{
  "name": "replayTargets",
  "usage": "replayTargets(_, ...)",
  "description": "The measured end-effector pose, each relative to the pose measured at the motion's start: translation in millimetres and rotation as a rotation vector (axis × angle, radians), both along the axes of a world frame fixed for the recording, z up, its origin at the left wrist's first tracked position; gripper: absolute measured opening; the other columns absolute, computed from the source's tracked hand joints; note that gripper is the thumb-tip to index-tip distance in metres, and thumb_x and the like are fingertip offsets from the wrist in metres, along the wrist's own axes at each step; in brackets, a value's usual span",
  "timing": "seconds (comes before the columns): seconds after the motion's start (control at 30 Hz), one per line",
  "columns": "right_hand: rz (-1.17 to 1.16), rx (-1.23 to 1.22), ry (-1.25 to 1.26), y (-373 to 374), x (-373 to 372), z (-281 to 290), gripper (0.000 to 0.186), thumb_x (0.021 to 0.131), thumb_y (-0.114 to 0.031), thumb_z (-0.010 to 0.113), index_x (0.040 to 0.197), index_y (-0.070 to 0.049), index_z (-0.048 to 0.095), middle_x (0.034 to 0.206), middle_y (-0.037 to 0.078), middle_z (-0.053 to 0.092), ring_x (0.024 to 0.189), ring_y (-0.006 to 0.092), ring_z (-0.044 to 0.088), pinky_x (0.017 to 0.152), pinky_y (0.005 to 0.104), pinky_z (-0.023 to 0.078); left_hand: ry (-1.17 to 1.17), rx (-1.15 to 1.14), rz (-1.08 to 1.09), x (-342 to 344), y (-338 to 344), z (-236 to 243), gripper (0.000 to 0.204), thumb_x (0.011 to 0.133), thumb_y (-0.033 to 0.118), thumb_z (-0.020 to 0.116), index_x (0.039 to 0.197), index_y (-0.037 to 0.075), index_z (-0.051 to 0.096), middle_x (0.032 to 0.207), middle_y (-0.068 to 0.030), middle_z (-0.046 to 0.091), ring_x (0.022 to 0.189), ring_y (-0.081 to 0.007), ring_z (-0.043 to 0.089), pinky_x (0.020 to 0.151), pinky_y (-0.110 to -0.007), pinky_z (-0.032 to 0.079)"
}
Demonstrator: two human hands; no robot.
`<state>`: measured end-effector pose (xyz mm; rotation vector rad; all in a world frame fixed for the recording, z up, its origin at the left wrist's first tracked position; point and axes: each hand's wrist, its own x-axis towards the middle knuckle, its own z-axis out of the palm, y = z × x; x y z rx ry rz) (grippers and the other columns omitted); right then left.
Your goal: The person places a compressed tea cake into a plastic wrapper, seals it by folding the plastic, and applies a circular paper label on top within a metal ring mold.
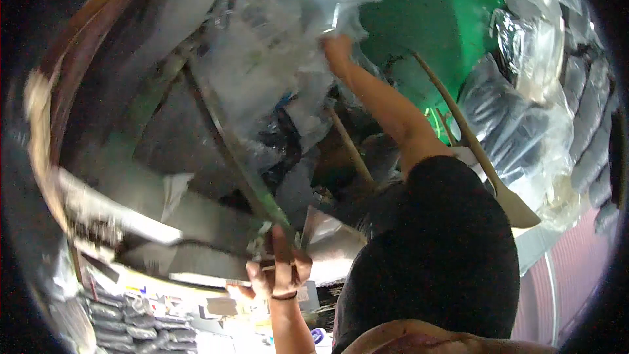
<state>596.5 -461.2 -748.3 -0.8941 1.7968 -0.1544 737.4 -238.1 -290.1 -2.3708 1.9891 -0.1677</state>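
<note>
A: What's the right hand [337, 52] at?

B: Film [255, 59]. It's clear, crumpled and thin, bunched in soft folds at the upper middle, with a glossy flap spreading above the knuckles.

A: And its fingers?

B: They look curled in against the film's edge, but they're small and blurred; I can't tell what they pinch. The arm is bare up to a matt black sleeve [452, 223].

A: The left hand [282, 269]?

B: Near the bottom, at the lower end of a bar [223, 132], straight, narrow and grey-green. The index finger points up along it; the others are bent. I can't tell whether they grip it. A thin dark band [284, 297] rings the wrist.

A: What lies around them?

B: Beside the right forearm, a curved tan rod [452, 101], smooth and widening at its lower end. Under that forearm, a straight brown stick [350, 147]. Left of the left hand, flat pale panels [216, 261], straight-edged and smeared. At the far right, shiny see-through bags [517, 131] with dark grey, puffy contents. Behind the film, a smooth green surface [426, 13].
</note>
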Motion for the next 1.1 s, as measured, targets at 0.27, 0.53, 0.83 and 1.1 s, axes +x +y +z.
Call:
replayTargets(0.27,0.565,-1.392,-0.354,-73,111,363,0.020,0.082,0.001,0.064,0.102,-0.002,0.066,0.085,0.011,0.067,0.071,0.0205,0.063,0.066,0.0320,0.051,0.329,-0.099,0.477,-26,15,14,0.035,0.081,0.026,0.064,0.112,0.017,0.078,0.140,-0.0118,0.060,0.133,-0.0351,0.048,0.114,-0.053,0.034)
replayTargets(0.53,1.515,-2.180,-1.291,-70,56,584,0.025,0.056,-0.011,0.064,0.064,-0.007,0.041,0.070,0.008,0.044,0.063,0.0250,0.053,0.052,0.0328,0.044,0.671,-0.546,0.991,-57,39,85,0.032,0.099,0.026,0.057,0.122,0.004,0.062,0.116,-0.0168,0.066,0.108,-0.0322,0.063,0.095,-0.044,0.049)
replayTargets(0.83,2.172,-2.186,-1.507,-36,-9,623,0.021,0.068,-0.016,0.066,0.066,-0.010,0.046,0.069,0.003,0.046,0.063,0.0201,0.050,0.053,0.0311,0.039,1.452,-0.632,1.150,-57,-48,216,0.031,0.088,0.010,0.074,0.110,-0.006,0.061,0.098,-0.0152,0.067,0.077,-0.0197,0.068,0.064,-0.031,0.053)
replayTargets(1.1,1.291,-1.581,-0.635,-138,-73,645,0.018,0.079,0.001,0.063,0.094,-0.004,0.056,0.083,0.013,0.062,0.075,0.0264,0.065,0.064,0.0370,0.051,1.532,-1.393,1.091,-51,27,157,0.011,0.090,0.002,0.071,0.100,0.002,0.065,0.085,-0.0057,0.068,0.069,-0.0137,0.062,0.062,-0.028,0.051)
